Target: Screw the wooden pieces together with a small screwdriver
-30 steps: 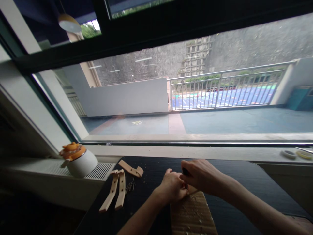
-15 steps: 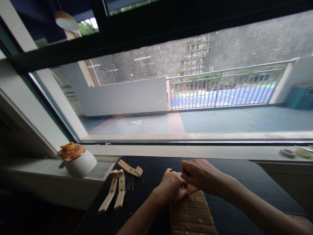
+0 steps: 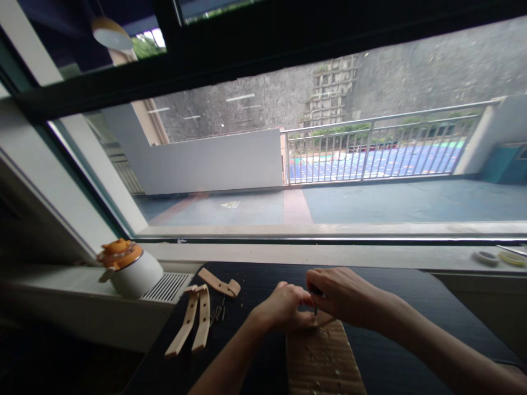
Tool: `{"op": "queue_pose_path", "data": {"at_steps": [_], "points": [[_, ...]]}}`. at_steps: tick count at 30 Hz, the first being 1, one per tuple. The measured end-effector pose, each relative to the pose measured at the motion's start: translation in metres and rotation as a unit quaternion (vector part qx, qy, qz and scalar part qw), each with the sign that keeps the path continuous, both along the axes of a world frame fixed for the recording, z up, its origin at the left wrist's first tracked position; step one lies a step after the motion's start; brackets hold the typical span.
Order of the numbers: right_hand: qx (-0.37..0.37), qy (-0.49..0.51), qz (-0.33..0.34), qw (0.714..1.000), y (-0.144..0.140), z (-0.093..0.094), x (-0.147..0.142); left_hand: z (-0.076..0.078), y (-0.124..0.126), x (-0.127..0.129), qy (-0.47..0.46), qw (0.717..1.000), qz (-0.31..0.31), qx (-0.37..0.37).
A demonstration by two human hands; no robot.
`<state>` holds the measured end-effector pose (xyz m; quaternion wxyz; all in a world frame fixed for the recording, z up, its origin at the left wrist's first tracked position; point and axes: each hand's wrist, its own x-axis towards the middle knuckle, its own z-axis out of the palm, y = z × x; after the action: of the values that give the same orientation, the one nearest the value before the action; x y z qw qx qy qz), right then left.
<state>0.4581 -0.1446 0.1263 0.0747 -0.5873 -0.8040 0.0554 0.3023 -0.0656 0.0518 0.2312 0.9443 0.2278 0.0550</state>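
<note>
My right hand [image 3: 335, 291] is closed around the dark handle of a screwdriver [image 3: 315, 309], mostly hidden by the fingers; its thin metal shaft points down. Beneath the tip, a pale wooden piece [image 3: 325, 319] lies at the far end of a worn wooden board [image 3: 321, 359]. My left hand [image 3: 288, 307] grips that piece from the left, thumb along its near side and fingers close to the shaft. What the tip touches is too small to tell. Small chips are scattered over the board.
Two bent wooden pieces with holes [image 3: 201, 318] and a hooked wooden piece [image 3: 220, 284] lie left on the black table [image 3: 395, 291]. Small metal screws [image 3: 218, 314] are beside them. A white pot with an orange lid [image 3: 135, 271] and tape rolls [image 3: 486, 258] sit by the window.
My left hand has shifted slightly, its fingers opening a little, so the metal shaft now shows between the hands. My right hand has turned slightly at nearly the same place.
</note>
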Motion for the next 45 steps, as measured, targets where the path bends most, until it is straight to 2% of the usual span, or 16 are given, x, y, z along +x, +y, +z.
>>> {"op": "queue_pose_path", "data": {"at_steps": [4,10,15,27,35,37,40,42,45], "points": [[-0.002,0.003,-0.008,1.000,-0.003,0.002,0.004,0.004,0.006,-0.014,-0.020,0.999,0.028,-0.011],[-0.006,0.015,-0.018,1.000,-0.005,0.005,0.003,-0.010,0.002,-0.028,0.034,0.997,0.061,-0.039],[-0.006,0.022,-0.010,1.000,-0.001,0.002,-0.001,-0.015,0.003,-0.027,0.031,0.994,0.073,-0.071],[0.011,0.020,0.000,1.000,0.007,-0.011,-0.009,0.004,0.006,-0.022,0.049,0.996,0.028,-0.073],[0.006,0.022,-0.006,1.000,0.004,-0.010,-0.008,0.010,0.006,-0.029,0.043,0.994,0.037,-0.093],[0.007,0.022,-0.005,1.000,0.003,-0.010,-0.008,0.012,0.007,-0.033,0.011,0.996,0.054,-0.069],[0.009,0.023,-0.007,1.000,0.002,-0.010,-0.008,0.011,0.001,-0.036,-0.052,0.994,0.097,0.011],[0.011,0.022,-0.008,1.000,0.001,-0.011,-0.008,0.007,-0.008,-0.034,-0.071,0.989,0.118,0.055],[0.016,0.021,-0.010,1.000,0.001,-0.013,-0.006,-0.005,-0.023,-0.025,-0.072,0.987,0.122,0.082]]}}
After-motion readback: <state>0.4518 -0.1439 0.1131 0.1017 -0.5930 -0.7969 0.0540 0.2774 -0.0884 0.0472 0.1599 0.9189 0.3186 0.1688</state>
